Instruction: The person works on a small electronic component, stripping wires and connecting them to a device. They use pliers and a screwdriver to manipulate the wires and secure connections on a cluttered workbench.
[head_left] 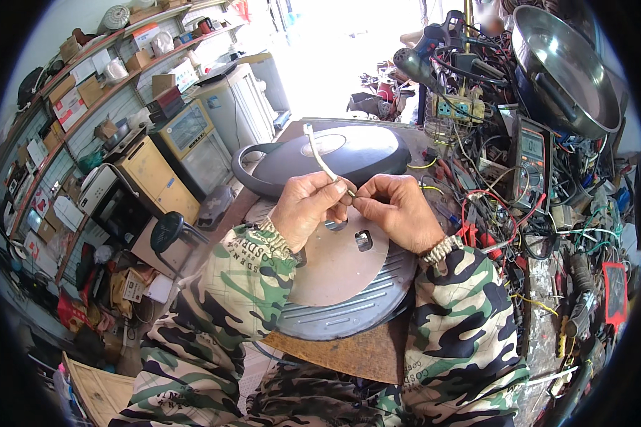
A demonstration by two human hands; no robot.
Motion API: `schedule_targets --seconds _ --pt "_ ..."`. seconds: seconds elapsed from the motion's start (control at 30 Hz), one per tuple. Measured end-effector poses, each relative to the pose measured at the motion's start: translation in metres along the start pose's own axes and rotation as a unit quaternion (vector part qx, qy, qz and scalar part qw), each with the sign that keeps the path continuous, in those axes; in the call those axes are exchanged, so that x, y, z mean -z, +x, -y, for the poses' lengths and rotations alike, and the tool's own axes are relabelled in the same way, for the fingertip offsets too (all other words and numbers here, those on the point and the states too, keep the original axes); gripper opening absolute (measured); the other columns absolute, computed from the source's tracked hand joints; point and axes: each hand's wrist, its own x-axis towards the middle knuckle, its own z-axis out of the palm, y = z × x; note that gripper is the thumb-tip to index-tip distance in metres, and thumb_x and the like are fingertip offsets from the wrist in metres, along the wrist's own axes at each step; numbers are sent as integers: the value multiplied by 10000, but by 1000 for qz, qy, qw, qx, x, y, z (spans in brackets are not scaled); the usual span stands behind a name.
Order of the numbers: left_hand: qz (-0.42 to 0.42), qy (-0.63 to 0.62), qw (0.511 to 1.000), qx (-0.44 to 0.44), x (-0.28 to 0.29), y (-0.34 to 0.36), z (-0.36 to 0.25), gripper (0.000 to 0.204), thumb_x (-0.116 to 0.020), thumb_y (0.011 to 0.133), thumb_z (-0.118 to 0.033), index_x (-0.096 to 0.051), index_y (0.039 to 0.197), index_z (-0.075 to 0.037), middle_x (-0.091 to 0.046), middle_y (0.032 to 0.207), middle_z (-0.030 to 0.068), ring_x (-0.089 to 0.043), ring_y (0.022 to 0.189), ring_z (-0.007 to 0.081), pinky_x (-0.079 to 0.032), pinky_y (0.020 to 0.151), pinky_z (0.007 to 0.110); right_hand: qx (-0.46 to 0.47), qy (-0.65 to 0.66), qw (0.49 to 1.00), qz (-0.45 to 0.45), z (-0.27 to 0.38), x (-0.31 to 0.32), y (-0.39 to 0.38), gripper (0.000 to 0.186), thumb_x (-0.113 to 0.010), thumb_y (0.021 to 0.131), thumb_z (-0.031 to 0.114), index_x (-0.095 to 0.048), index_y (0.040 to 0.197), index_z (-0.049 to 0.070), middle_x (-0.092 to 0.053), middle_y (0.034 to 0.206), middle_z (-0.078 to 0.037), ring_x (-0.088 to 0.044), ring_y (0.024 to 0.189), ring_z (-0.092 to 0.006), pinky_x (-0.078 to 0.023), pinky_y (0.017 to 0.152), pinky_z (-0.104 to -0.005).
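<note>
Head view: cord (320, 156) diagonal, toward upper-left.

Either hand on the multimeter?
No, the left hand and right hand are both at the pale cable, while the multimeter stands apart, to their right.

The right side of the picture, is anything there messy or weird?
Yes: cables lie tangled beside the multimeter, which looks untidy, and the shiny metal pan farther back is tipped up instead of lying flat.
</note>
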Motion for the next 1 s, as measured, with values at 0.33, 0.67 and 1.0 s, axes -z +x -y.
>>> schedule_targets --seconds 0.33,0.67,1.0 --pt "-110 44 982 -146 8 -6 -14 293 -633 1048 -263 -660 1161 5 -591 834 0 -574 718 76 -512 627 240 28 -80 996 -34 13 -4 -2 120 -728 892 103 -699 863 -10 -690 734 -66 -624 685 -125 -513 661 -324" --pt "-113 38 987 -107 5 0 -13 258 -653 1036 -232 -684 1107 15 -653 821 37 -617 728 107 -509 655 255 24 -51 996 -69 8 8 -3 145 -773 870 120 -701 878 -5 -693 753 -136 -662 671 -206 -523 660 -349" --pt "-80 62 992 -77 5 -2 -9 246 -674 1016 -160 -687 1135 55 -697 888 72 -648 763 130 -536 678 260 59 -59 994 -63 14 4 -4 95 -760 878 92 -757 929 13 -716 752 -157 -707 670 -240 -535 650 -347"
